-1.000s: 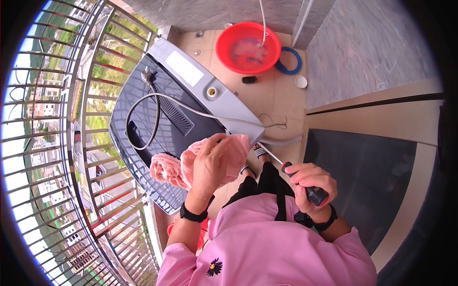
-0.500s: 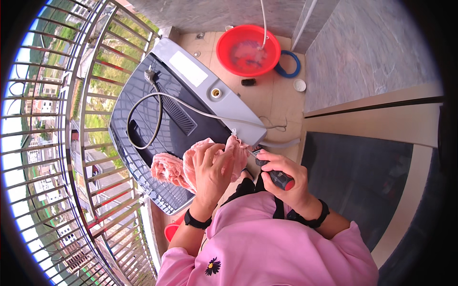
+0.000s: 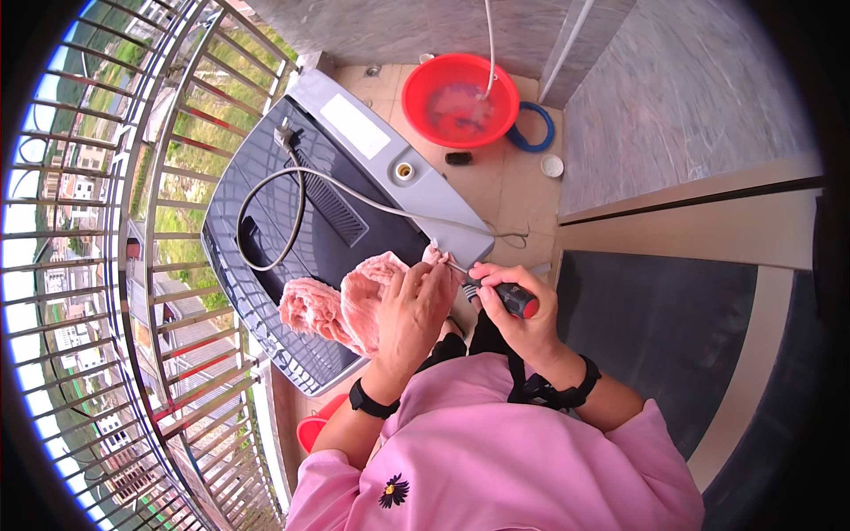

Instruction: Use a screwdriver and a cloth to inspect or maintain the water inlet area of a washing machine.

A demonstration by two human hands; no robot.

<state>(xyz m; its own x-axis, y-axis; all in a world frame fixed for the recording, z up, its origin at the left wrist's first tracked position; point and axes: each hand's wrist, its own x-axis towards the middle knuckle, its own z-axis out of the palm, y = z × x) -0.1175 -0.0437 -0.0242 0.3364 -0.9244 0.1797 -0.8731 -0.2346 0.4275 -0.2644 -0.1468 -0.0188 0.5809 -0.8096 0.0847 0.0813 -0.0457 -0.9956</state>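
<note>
A pink, fluffy cloth [image 3: 314, 311] lies bunched over the near corner of a washing machine [image 3: 452, 211] with a dark lid and a grey panel. My left hand [image 3: 409, 310] grips the cloth from above, its fingers bent over the folds. In my right hand [image 3: 531, 329] is a screwdriver [image 3: 512, 299] with a black handle and a red butt end. Its thin shaft points left and away from me, toward the gathered end of the cloth near the panel's corner. The tip is hard to make out against the cloth.
A grey power cord [image 3: 341, 184] loops across the lid. Beyond the machine, a red basin [image 3: 411, 102] holds water with a white hose in it. Nearby lie a blue ring [image 3: 548, 133] and a small black object [image 3: 458, 158]. Metal railing [image 3: 181, 234] runs along the left.
My right hand and the screwdriver have shifted slightly left, and the handle lies flatter. My left hand has moved a little right and flattened over the cloth.
</note>
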